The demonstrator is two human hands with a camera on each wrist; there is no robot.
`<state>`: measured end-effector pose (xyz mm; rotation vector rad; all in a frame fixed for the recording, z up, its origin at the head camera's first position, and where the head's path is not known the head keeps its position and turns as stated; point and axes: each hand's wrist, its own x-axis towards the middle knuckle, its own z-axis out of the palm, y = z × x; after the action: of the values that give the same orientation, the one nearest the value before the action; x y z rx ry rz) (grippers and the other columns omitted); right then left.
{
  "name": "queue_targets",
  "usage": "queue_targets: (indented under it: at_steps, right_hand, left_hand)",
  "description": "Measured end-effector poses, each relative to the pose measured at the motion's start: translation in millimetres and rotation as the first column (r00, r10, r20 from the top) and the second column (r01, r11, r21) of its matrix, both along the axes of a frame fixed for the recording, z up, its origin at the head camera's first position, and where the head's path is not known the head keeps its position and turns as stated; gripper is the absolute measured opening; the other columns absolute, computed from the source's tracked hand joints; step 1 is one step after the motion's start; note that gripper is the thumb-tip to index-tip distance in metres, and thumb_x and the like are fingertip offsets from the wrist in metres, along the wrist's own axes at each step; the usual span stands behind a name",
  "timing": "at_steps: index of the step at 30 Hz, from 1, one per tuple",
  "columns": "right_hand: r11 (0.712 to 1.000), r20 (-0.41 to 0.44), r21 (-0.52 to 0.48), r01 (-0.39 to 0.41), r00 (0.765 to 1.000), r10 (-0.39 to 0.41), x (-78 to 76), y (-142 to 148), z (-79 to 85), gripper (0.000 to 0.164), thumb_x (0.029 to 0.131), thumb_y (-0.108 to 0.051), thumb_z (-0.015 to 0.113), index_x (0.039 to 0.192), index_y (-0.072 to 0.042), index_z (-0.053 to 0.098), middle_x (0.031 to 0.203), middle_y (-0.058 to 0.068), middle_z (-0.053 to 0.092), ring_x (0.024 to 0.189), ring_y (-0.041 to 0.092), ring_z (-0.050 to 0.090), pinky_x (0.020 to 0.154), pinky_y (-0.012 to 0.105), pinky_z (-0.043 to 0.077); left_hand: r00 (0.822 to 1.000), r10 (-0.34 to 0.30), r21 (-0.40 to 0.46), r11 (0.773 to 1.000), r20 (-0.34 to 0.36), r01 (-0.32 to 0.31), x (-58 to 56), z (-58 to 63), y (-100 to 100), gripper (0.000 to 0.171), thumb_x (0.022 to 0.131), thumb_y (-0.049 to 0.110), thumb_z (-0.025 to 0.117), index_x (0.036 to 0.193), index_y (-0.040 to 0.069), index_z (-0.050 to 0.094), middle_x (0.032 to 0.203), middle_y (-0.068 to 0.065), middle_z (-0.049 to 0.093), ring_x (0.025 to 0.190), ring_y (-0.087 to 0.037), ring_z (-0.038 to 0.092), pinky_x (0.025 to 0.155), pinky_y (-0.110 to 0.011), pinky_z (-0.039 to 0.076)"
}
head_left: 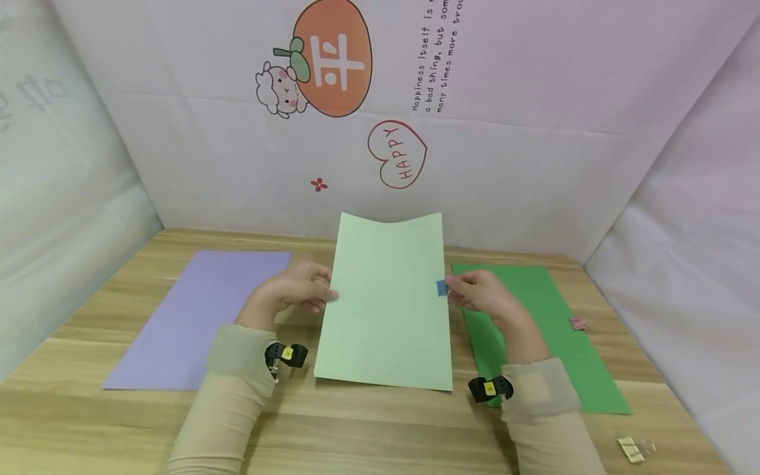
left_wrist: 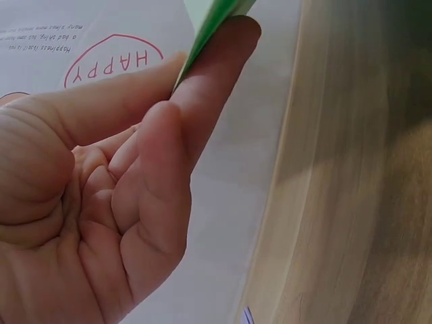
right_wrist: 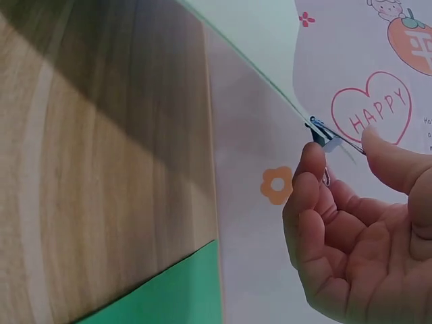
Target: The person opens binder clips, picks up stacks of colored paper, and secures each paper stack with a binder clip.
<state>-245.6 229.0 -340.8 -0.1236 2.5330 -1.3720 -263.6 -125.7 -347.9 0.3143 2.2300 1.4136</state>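
Note:
A light green sheet of paper (head_left: 386, 303) is held up above the table, its top edge sagging in the middle. My left hand (head_left: 301, 287) pinches the sheet's left edge between thumb and fingers; the left wrist view shows the paper (left_wrist: 206, 34) between them. On the right edge sits a blue binder clip (head_left: 442, 287). My right hand (head_left: 477, 291) holds this clip, with the thumb at one wire handle and the fingers by the other side. The right wrist view shows the clip (right_wrist: 324, 132) on the paper's edge.
A purple sheet (head_left: 196, 323) lies at the left of the wooden table (head_left: 356, 429). On the right lies a dark green sheet (head_left: 552, 336) bearing a pink binder clip (head_left: 578, 323). A yellow binder clip (head_left: 631, 450) rests near the front right. White printed cloth (head_left: 505, 171) stands behind.

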Motion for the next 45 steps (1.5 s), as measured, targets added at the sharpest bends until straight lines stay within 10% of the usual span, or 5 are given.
queue_targets:
  at_steps: [22, 45]
  right_hand:
    - [0.999, 0.041, 0.032, 0.004, 0.999, -0.006, -4.5, -7.4, -18.2, 0.043, 0.105, -0.028, 0.050, 0.127, 0.008, 0.058, 0.091, 0.012, 0.067, 0.082, 0.020, 0.059, 0.073, 0.030, 0.050]
    - [0.994, 0.088, 0.107, -0.003, 0.996, -0.007, -2.3, -12.7, -23.8, 0.031, 0.104, -0.023, 0.052, 0.107, 0.005, 0.065, 0.080, 0.007, 0.063, 0.065, 0.014, 0.053, 0.062, 0.027, 0.047]
  left_hand:
    - [1.000, -0.029, -0.113, 0.993, -0.009, 0.028, -0.3, -10.7, 1.8, 0.015, 0.091, 0.007, 0.068, 0.087, 0.003, 0.055, 0.064, 0.000, 0.058, 0.057, -0.009, 0.057, 0.055, -0.021, 0.051]
    - [0.998, 0.030, -0.185, 0.983, 0.061, -0.018, 2.5, -19.2, 9.8, 0.055, 0.092, 0.005, 0.067, 0.139, -0.003, 0.041, 0.076, -0.007, 0.061, 0.051, -0.011, 0.058, 0.050, -0.019, 0.045]
